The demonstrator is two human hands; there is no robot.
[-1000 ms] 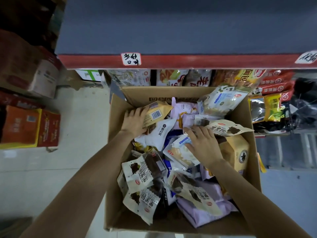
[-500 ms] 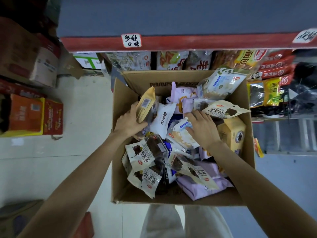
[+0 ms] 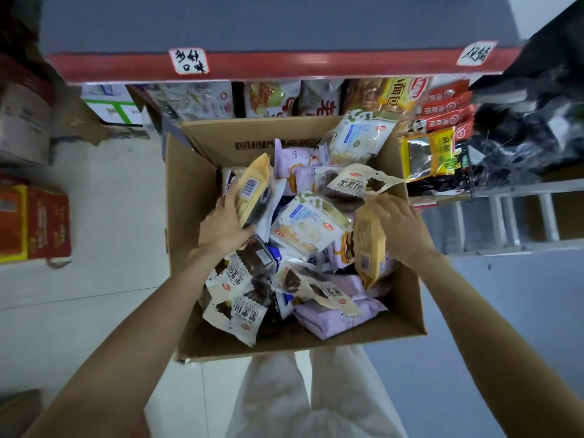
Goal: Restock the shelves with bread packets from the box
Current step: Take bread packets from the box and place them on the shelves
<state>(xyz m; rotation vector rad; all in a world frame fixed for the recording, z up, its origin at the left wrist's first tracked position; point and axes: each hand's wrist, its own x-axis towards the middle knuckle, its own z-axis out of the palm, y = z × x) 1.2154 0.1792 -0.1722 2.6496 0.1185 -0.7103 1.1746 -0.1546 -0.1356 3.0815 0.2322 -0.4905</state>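
1. Our left hand (image 3: 225,223) grips a tan bread packet (image 3: 252,189) at its lower end, near the left wall of the cardboard box (image 3: 186,197); the packet's long axis runs up from the hand toward the shelf (image 3: 284,63).
2. Our right hand (image 3: 398,225) curls over a second tan packet (image 3: 366,245), which stands on edge by the right wall.
3. Both packets are already in hand; the shelf lies straight ahead, beyond the box.
4. Both packets are glossy tan with barcode labels, amid purple and white packets.
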